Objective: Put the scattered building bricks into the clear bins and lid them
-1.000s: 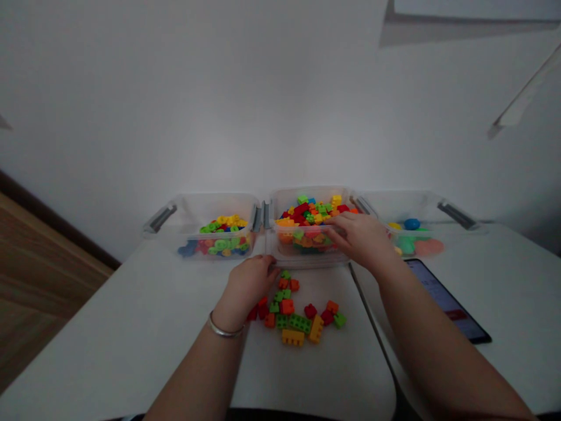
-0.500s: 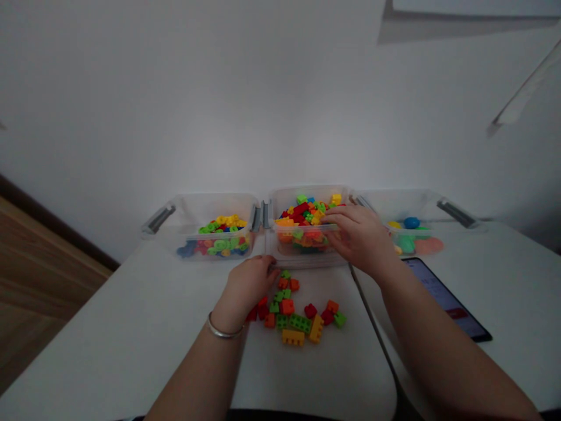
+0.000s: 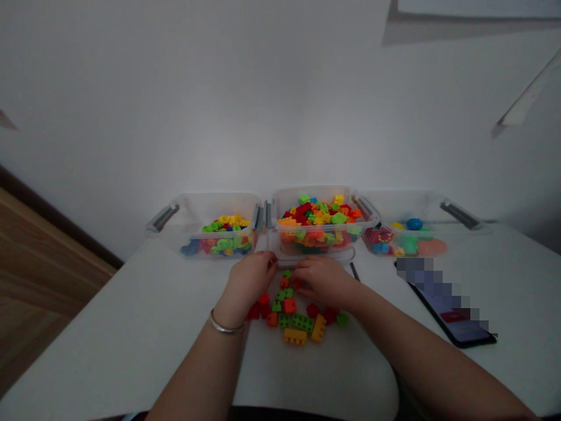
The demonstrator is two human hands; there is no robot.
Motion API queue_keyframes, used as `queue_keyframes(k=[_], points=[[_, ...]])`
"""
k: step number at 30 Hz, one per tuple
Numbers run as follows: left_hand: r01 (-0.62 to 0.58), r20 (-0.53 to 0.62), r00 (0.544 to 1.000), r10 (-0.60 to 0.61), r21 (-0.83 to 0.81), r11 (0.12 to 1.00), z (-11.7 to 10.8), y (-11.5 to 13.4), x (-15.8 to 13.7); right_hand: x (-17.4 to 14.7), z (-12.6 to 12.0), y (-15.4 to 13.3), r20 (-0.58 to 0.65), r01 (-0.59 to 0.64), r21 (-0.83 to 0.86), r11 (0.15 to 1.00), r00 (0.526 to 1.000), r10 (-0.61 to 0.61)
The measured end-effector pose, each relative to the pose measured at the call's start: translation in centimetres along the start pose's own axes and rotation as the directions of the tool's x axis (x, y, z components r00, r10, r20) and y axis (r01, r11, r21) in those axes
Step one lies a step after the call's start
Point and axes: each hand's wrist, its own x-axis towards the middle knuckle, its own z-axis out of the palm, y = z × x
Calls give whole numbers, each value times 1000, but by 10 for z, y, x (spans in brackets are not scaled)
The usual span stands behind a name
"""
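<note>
My left hand rests left of the loose toy bricks, fingers curled together and pointing away from me. What lies inside them, if anything, is hidden. My right hand reaches in from the right, its bent fingers closed around a small orange brick at the pile's far end. Close by are an orange brick and a green brick. Nearer to me lie a green block, a yellow block, another yellow block and several red ones.
Behind the hands stands a clear box of mixed bricks. A left box holds colourful pieces, a right box some rounded ones. A phone lies on the white table at the right.
My right hand has come out of the middle box, moving left and toward me, down to the loose bricks. My left hand has stayed nearly still.
</note>
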Motion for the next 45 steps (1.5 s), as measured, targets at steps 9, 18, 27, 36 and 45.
queue_keyframes(k=[9, 18, 27, 36, 45], points=[[7, 5, 1000, -7, -1, 1000, 2, -1, 0, 0, 7, 8, 7, -25, -21, 999, 1000, 25], [-3, 10, 1000, 3, -9, 1000, 1, -2, -1, -16, -35, 1, -148, 11, 107, 994, 989, 5], [0, 12, 1000, 0, -10, 1000, 4, -3, 0, -34, -60, 30, -907, -103, 75, 992, 406, 110], [-8, 10, 1000, 8, -15, 1000, 2, -2, -1, -23, -35, 58, -838, -293, 170, 941, 460, 294], [-7, 16, 1000, 7, -7, 1000, 1, -2, -1, -23, -34, 53, -716, -338, 136, 931, 616, 328]])
